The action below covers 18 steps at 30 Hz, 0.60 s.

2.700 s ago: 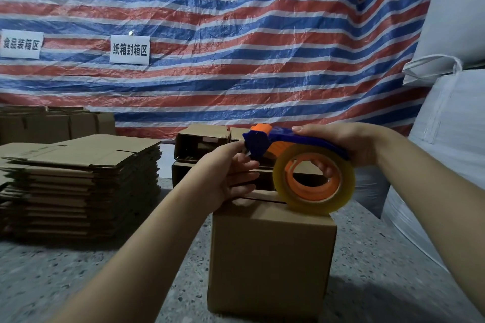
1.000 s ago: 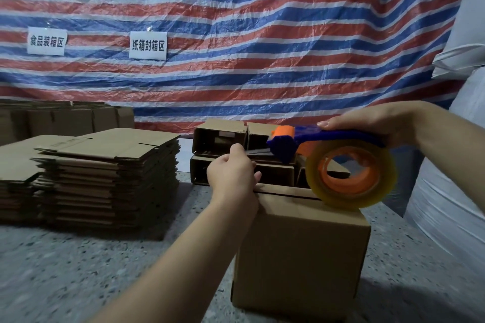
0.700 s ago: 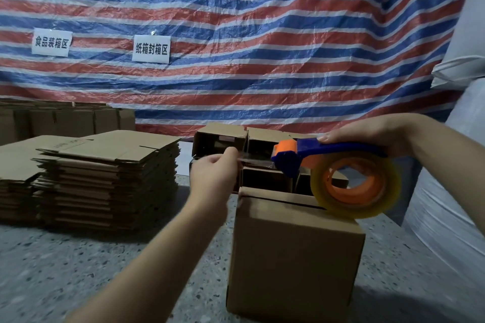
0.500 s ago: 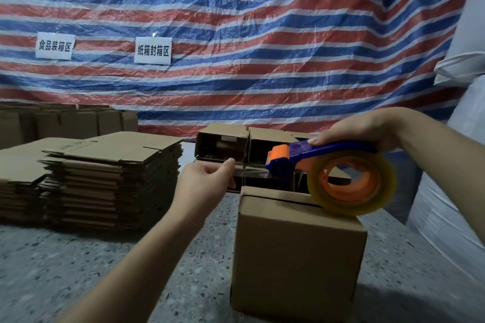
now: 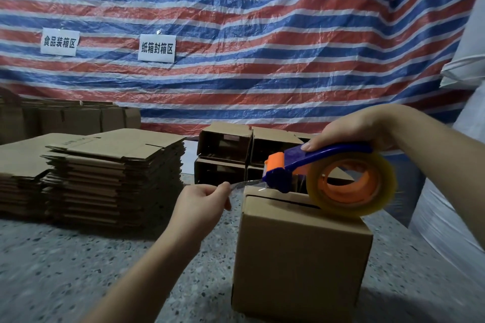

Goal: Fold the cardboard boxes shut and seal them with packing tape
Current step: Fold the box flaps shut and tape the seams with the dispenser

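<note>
Right hand (image 5: 351, 128) gripped the tape dispenser (image 5: 325, 170) over the closed cardboard box (image 5: 299, 257) on the bench (image 5: 65, 270); left hand (image 5: 199, 204) pinched the clear tape strip (image 5: 246, 185) drawn from it.

Hands: two, the left hand (image 5: 200, 208) at 7 o'clock and the right hand (image 5: 351, 127) at 3 o'clock.
Tape dispensers: one tape dispenser (image 5: 329, 176), at 4 o'clock.
Closed boxes: one upright cardboard box (image 5: 301, 254), at 5 o'clock.
Open boxes on their sides: at least four open boxes (image 5: 224, 143) near centre; more may be hidden.
Flat-carton piles: two flattened carton stacks (image 5: 112, 178) at 9 o'clock.
Wall signs: two paper signs (image 5: 156, 48) at 11 o'clock.
</note>
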Tool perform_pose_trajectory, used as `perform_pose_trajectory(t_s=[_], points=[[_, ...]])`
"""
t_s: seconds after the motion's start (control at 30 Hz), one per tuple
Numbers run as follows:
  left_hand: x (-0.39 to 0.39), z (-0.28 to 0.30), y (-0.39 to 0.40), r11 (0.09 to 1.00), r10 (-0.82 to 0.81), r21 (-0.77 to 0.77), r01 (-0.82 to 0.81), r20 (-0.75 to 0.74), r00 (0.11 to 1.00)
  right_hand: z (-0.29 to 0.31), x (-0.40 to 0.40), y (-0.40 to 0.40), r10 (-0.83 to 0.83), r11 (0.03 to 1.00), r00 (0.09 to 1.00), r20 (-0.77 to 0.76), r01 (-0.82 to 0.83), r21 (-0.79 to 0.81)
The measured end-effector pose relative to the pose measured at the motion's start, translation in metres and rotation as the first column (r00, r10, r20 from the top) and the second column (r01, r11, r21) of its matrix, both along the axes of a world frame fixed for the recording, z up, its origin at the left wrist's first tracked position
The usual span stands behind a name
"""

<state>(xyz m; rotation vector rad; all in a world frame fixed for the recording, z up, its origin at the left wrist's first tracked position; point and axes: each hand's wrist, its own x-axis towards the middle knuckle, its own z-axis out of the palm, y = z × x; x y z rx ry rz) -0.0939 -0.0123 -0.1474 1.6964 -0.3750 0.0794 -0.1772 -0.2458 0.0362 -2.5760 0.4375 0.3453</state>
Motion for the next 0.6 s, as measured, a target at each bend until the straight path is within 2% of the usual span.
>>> perform_pose_trajectory(t_s=[0.37, 0.6], points=[[-0.008, -0.02, -0.005, 0.999, -0.018, -0.032, 0.015, -0.095, 0.995, 0.001, 0.005, 0.005, -0.013, 0.999, 1.0, -0.015, 0.012, -0.045], [-0.017, -0.026, -0.016, 0.986, -0.143, -0.12, 0.118, -0.227, 0.963, -0.002, 0.005, 0.004, 0.005, 0.999, 1.0, 0.009, -0.005, -0.038]])
